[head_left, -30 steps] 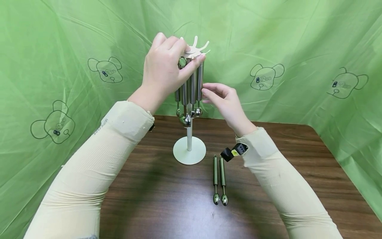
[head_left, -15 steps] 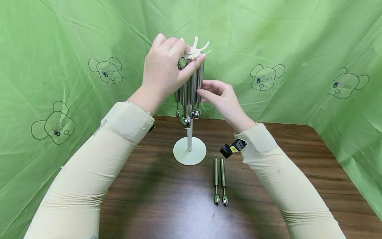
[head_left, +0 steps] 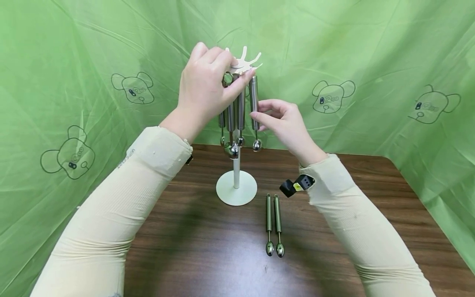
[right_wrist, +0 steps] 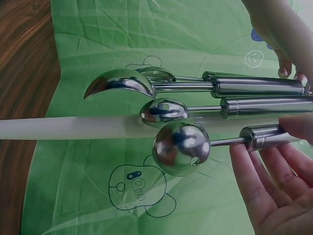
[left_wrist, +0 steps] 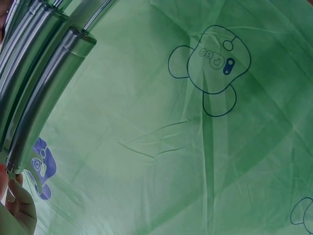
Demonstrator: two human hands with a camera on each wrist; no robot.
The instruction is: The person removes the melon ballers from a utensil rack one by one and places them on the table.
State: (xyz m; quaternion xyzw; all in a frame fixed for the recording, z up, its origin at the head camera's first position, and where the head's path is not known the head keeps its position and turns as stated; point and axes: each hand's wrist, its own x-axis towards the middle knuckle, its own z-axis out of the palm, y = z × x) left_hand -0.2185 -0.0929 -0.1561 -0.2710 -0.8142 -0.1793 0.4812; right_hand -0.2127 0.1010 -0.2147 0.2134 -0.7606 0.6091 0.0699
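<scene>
A white rack [head_left: 236, 194] stands on the table with curved hooks at its top. My left hand [head_left: 205, 80] grips that hooked top, thumb at the front right, hiding part of it. Between thumb and fingers, my right hand [head_left: 283, 119] pinches the steel handle of a melon baller [head_left: 254, 97], its top close under the hooks. In the right wrist view its round bowl [right_wrist: 181, 147] has a small hole and faces the white pole [right_wrist: 73, 128]. Several steel scoops hang from the rack, among them a melon baller [right_wrist: 164, 111] and a larger scoop [right_wrist: 120, 82].
Two more melon ballers [head_left: 269, 214] lie side by side on the brown wooden table [head_left: 193, 247], right of the rack's base and nearer to me. Green cloth [head_left: 282, 49] with drawn animal heads surrounds the table at the back and sides.
My right hand closed in on the right-hand melon baller's handle, then drew it right, apart from the scoops beside it. The left hand has kept its place on the rack.
</scene>
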